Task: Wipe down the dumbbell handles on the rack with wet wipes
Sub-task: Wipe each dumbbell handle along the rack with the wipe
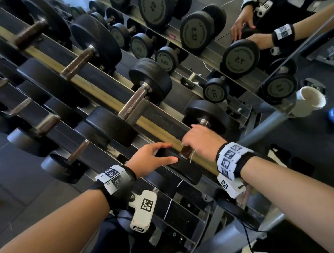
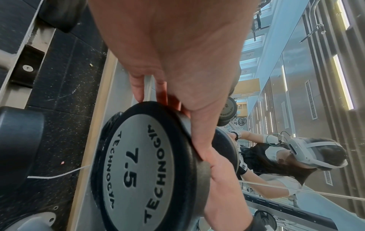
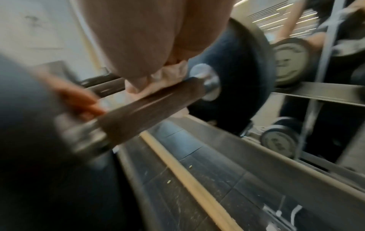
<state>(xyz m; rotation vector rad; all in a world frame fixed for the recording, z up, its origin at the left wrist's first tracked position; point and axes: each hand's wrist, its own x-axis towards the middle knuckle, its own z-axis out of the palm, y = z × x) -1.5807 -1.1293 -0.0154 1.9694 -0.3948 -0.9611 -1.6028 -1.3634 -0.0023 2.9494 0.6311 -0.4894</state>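
From the head camera, the person leans over the dumbbell rack (image 1: pixel 112 98), a long slanted steel frame with a yellow-brown rail running along it. The 7.5 dumbbell (image 1: pixel 207 115) lies at the near end of the top tier, just before the rack's grey upright. The left hand (image 1: pixel 150 158) rests on that dumbbell's near head, fingers spread over the black rim. The right hand (image 1: pixel 200 142) is closed down over the handle between the two heads, hiding most of it. A mirror (image 1: pixel 272 18) behind the rack shows both hands again.

From the left wrist, the left hand (image 2: pixel 177 62) lies with long, nearly straight fingers across the edge of the dumbbell head (image 2: pixel 142 168), whose grey face reads 7.5. The hand steadies it without curling round.

From the right wrist, blurred, the right hand (image 3: pixel 138 39) presses a crumpled wet wipe (image 3: pixel 168 76) onto the dark knurled handle (image 3: pixel 150 100), close to its chrome collar at the far head. The fingers bunch the wipe against the bar. The fingertips of the left hand (image 3: pixel 79 96) show orange at the near head.
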